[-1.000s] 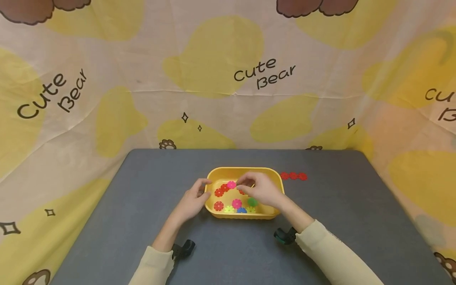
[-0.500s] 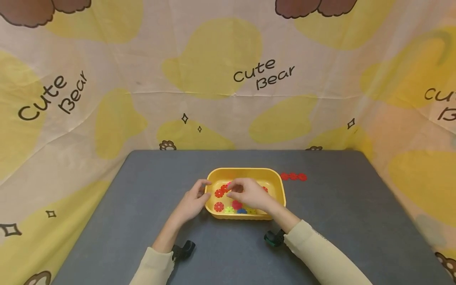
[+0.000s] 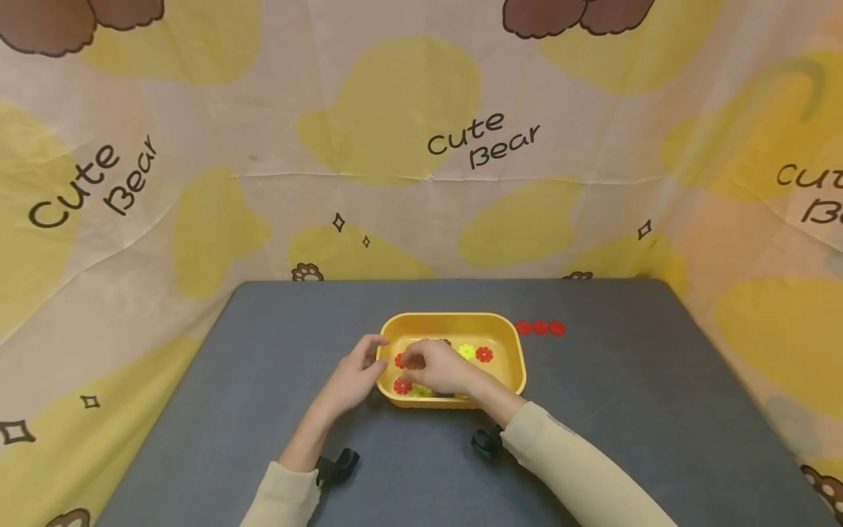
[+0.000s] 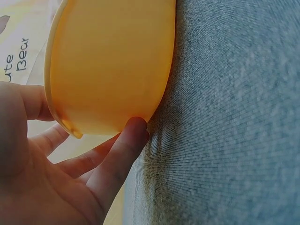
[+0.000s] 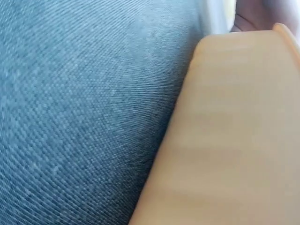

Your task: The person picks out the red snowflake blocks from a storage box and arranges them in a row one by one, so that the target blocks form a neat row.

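Observation:
A yellow plastic tray [image 3: 454, 319] stands on the grey table, holding several small notched flower-shaped discs. My left hand [image 3: 352, 372] holds the tray's left end, thumb on the outer wall and another finger at the rim, as the left wrist view shows. My right hand [image 3: 437, 367] hangs inside the tray over its left half, fingers bent, thumb and index tips apart; I see nothing held between them. By its fingertips lies a red disc [image 3: 402, 386]. A yellow-green disc [image 3: 466, 352] and another red disc [image 3: 484, 355] lie farther right. The right hand covers other discs.
Just beyond the tray's right rim, a row of joined red discs [image 3: 540, 328] lies on the grey table [image 3: 606, 410]. A patterned cloth [image 3: 395, 110] hangs behind the table. The right wrist view shows mostly the tray's outer wall [image 5: 229, 131].
My right hand has moved left and slightly toward me inside the tray, uncovering the yellow-green and red discs on the right. The left hand stays at the tray's left end.

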The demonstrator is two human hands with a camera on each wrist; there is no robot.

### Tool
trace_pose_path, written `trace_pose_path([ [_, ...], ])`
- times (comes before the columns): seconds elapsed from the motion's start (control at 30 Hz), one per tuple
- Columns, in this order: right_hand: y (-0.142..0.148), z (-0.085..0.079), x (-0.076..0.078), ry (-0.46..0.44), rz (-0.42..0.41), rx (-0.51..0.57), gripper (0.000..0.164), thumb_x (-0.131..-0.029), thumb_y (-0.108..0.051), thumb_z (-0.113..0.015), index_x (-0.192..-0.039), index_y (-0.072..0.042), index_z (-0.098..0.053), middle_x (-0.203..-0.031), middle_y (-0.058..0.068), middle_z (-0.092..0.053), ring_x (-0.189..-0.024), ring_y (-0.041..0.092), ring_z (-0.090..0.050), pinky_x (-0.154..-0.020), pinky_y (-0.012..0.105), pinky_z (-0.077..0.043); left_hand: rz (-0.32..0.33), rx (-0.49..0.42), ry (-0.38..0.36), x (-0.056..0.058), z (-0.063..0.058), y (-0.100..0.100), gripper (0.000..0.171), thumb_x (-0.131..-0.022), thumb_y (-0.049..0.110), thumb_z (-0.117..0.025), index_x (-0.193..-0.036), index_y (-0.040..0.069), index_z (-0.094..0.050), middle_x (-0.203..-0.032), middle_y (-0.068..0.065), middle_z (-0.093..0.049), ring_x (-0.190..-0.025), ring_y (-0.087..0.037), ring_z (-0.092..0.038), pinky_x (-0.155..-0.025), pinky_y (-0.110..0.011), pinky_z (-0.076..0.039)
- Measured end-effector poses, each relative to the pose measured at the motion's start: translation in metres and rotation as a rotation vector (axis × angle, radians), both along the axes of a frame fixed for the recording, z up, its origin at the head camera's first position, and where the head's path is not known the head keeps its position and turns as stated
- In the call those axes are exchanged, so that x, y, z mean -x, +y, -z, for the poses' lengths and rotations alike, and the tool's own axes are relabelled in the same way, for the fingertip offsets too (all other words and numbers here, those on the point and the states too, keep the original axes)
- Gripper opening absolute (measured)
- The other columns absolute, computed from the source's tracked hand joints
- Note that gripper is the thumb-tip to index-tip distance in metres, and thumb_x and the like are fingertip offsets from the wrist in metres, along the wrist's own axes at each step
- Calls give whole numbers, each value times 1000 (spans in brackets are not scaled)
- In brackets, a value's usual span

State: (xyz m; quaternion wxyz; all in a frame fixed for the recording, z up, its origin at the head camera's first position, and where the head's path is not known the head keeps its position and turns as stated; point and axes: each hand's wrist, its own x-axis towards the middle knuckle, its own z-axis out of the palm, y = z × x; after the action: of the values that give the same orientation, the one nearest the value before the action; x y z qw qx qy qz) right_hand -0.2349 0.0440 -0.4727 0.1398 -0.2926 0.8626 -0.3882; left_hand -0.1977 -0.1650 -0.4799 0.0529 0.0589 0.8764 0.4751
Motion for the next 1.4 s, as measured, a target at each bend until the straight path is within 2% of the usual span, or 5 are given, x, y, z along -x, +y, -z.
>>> trace_pose_path([
  [0.1, -4, 2, 3, 12, -6, -42, 19, -89, -18, -79, -106, -10, -75, -92, -9, -69, -84, 12, -60, -85, 31, -50, 4, -5, 3, 0, 1, -1, 33, -103, 21, -58, -135, 18, -53, -110, -11, -64, -80, -19, -61, -65, -35, -48],
  [0.2, -7, 3, 5, 10, -13, -70, 20, -88, -19, -80, -106, -12, -75, -94, -9, -69, -87, 11, -60, -89, 32, -50, 1, -2, 8, 0, 2, -2, 33, -103, 21, -59, -135, 17, -53, -112, -11, -64, -84, -20, -62, -66, -35, -48],
  [0.5, -10, 5, 8, -3, -36, -111, 23, -85, -18, -83, -106, -12, -75, -92, -6, -68, -84, 13, -60, -85, 29, -51, 8, -2, 7, 1, 1, -2, 35, -103, 21, -58, -137, 15, -52, -108, -10, -64, -78, -20, -60, -65, -36, -48],
  [0.8, -12, 8, 9, 64, -107, -174, 24, -85, -13, -82, -108, -9, -74, -91, -5, -67, -83, 13, -58, -80, 27, -51, 2, -9, 2, 0, 0, -1, 36, -103, 22, -59, -137, 16, -52, -110, -11, -64, -80, -21, -61, -65, -36, -48],
  [1.4, -13, 6, 7, 44, -96, -195, 17, -87, -13, -80, -103, -12, -74, -87, -5, -64, -82, 12, -57, -79, 27, -49, 6, -18, 6, -1, 0, -1, 36, -103, 21, -58, -138, 15, -52, -112, -11, -65, -81, -20, -62, -66, -35, -49],
])
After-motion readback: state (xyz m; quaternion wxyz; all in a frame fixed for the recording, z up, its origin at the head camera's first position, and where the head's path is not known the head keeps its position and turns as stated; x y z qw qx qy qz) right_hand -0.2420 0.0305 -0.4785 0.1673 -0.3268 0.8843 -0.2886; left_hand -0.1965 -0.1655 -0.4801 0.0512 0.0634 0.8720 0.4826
